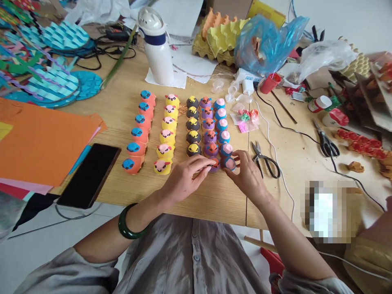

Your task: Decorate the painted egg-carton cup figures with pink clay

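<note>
Painted egg-carton cups stand in columns on the wooden table [196, 196]: orange with blue tops [136, 133], yellow with pink tops [167, 136], black with yellow tops [193, 124], purple with orange tops [210, 136], and blue with pink tops [224, 136]. My left hand [191, 175] has its thumb and fingertips together at the nearest purple-and-orange cup [215, 164]. Around the nearest blue-and-pink cup [230, 163], at the column's front end, curve the thumb and fingers of my right hand [246, 175].
Black scissors [266, 160] lie right of my right hand, beside a white cable [283, 177]. A phone [90, 175] and orange paper [39, 143] lie left. Behind the cups stand a white bottle [157, 53], egg trays [225, 36] and a blue bag [266, 45].
</note>
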Demonstrator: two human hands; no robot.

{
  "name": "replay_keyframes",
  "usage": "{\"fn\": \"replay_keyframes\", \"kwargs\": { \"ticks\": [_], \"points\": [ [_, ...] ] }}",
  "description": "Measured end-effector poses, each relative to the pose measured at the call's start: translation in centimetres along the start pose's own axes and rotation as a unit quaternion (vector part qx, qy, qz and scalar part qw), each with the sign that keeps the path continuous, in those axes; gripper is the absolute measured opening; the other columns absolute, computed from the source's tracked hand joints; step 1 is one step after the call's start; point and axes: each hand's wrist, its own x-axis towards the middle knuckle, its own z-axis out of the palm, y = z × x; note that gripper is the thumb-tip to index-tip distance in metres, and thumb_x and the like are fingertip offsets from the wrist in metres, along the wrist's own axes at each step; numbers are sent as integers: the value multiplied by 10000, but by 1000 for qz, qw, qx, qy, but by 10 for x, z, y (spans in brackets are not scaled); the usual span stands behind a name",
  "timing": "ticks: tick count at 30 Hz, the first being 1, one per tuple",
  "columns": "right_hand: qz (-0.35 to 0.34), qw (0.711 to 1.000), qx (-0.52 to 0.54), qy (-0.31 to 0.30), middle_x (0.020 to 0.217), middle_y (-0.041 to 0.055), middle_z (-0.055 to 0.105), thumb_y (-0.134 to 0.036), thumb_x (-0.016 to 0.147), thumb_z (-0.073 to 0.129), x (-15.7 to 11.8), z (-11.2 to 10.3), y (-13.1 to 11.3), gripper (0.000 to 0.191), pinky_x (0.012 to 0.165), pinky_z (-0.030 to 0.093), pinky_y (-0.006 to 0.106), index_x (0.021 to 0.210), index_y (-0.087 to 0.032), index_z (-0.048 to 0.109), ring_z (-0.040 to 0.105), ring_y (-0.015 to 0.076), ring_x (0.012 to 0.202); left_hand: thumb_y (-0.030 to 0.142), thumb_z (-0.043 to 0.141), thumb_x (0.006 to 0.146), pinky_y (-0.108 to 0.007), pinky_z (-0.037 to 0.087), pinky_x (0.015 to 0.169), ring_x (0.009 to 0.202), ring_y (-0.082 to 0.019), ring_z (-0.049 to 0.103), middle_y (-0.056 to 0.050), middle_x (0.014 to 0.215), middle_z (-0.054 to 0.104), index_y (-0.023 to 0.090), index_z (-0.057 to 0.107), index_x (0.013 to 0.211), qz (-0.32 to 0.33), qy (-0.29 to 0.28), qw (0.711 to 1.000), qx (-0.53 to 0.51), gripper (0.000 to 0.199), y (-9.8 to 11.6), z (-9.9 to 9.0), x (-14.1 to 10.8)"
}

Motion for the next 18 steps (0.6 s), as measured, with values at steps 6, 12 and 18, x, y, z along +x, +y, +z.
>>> {"fn": "replay_keyframes", "kwargs": {
  "ticks": [6, 12, 18],
  "points": [
    [33, 994, 96, 50, 1030, 102, 689, -295, 806, 666, 2, 2, 7, 307, 781, 602, 457, 1080, -220, 551, 682, 260, 898, 141, 529, 991, -264, 548, 877, 991, -158, 707, -70, 1069, 746, 197, 741, 1126, 116, 9, 987, 108, 258, 1, 9, 11],
    [93, 975, 195, 62, 1012, 89, 727, -360, 764, 695, 10, -17, 3, 366, 718, 614, 381, 1074, -201, 583, 708, 209, 844, 135, 582, 960, -316, 542, 766, 860, -202, 713, -59, 899, 757, 130, 694, 1015, 183, -24, 930, 319, 125, 0, 26, 34],
    [104, 970, 208, 71, 1034, 91, 736, -346, 754, 699, 13, -22, 9, 372, 739, 620, 394, 1083, -198, 608, 716, 211, 853, 68, 564, 925, -344, 495, 733, 771, -211, 701, -70, 792, 757, 128, 694, 874, 197, -98, 884, 413, 151, -4, 51, 60]
  ]
}}
